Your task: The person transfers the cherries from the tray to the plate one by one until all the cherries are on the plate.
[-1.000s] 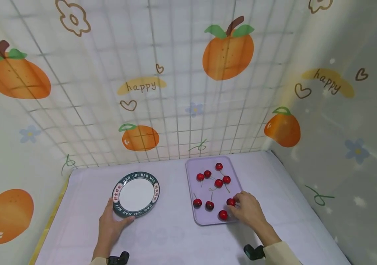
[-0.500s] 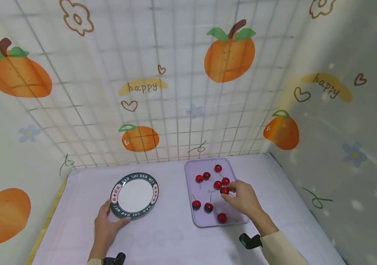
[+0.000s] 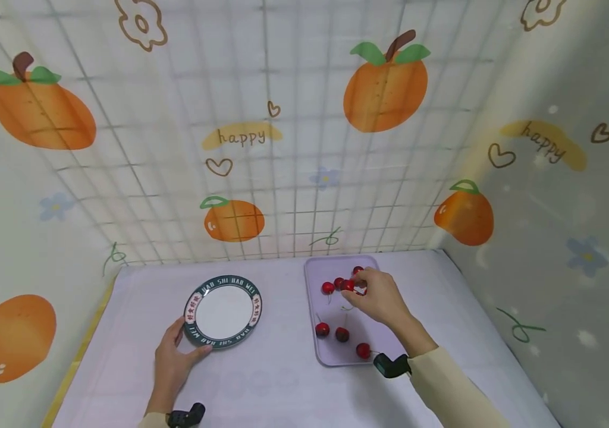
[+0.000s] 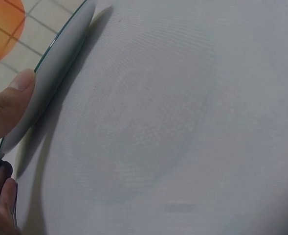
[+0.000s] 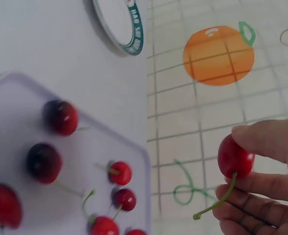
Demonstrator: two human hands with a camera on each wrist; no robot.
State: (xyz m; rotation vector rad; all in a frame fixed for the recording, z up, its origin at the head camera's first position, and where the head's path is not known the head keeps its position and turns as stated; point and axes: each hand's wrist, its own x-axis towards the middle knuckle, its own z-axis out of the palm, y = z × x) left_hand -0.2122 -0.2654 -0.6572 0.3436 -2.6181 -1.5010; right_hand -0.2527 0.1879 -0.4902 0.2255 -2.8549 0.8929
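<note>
A red cherry (image 5: pixel 234 156) with a green stem is pinched between the thumb and fingers of my right hand (image 3: pixel 382 297). That hand holds it above the far half of the lilac tray (image 3: pixel 331 309). Several other cherries lie on the tray, some hidden behind the hand in the head view. To the left, my left hand (image 3: pixel 172 359) grips the near-left rim of a round white plate (image 3: pixel 223 321) with a dark green lettered border. In the left wrist view its thumb (image 4: pixel 11 105) lies on the rim, and the plate's underside (image 4: pixel 53 81) faces the camera, tilted above the cloth.
A white cloth (image 3: pixel 267 392) covers the table, with a yellow strip (image 3: pixel 81 351) along its left edge. Printed fabric walls with oranges (image 3: pixel 235 220) and grid lines stand behind and at both sides. Bare cloth lies between plate and tray.
My right hand has moved away from the tray's near right part toward its far half, carrying the cherry. The left hand stays at the plate's rim. The head view has shifted slightly.
</note>
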